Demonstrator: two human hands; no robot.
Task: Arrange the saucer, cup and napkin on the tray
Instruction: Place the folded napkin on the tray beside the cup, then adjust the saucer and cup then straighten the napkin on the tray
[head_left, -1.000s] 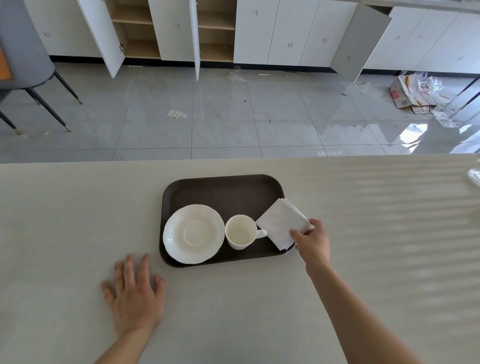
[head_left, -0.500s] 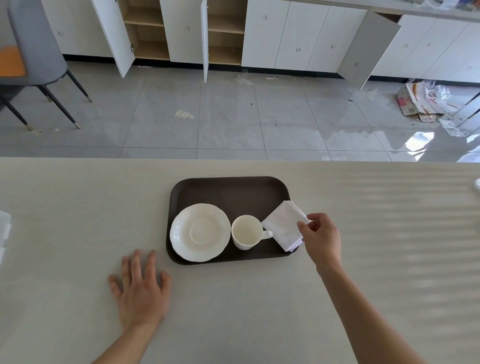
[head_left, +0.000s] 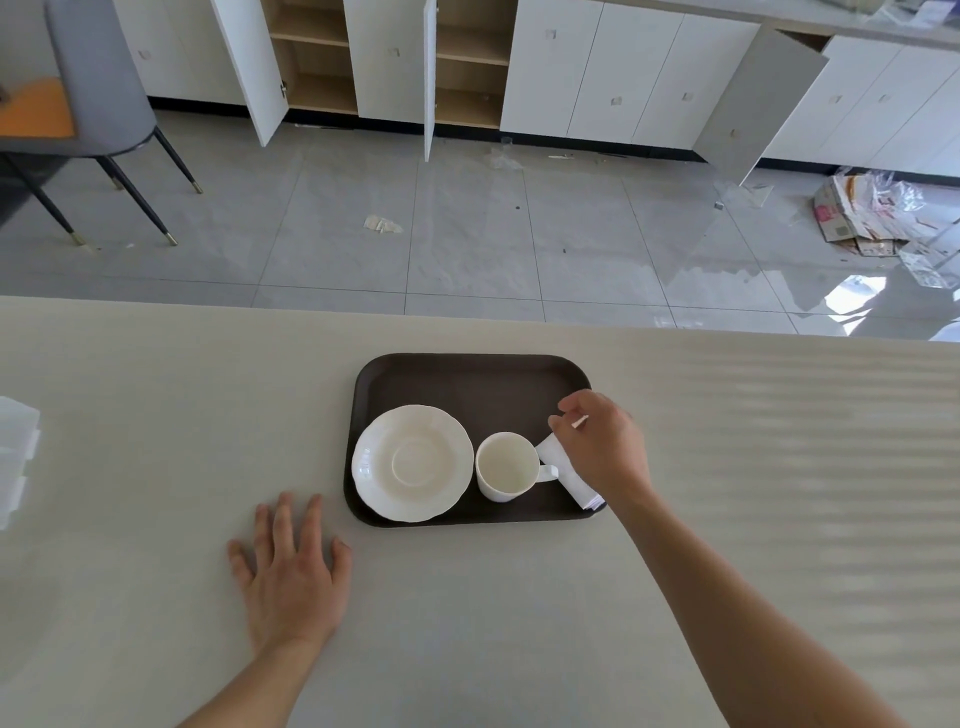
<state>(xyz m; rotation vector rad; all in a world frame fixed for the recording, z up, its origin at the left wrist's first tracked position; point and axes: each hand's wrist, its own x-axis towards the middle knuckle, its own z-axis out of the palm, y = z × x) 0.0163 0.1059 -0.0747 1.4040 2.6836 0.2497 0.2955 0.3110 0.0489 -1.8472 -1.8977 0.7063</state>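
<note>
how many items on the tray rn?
3. Saucer at the tray's left, cup just right of it, napkin at the right edge, mostly covered by the right hand. Anything else under that hand would be hidden.

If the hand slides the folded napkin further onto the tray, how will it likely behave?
The napkin looks like thin stacked paper, so probably light and floppy; layers may fan apart. It lies against the cup handle, so a push could nudge the cup. The right hand covers most of it.
</note>
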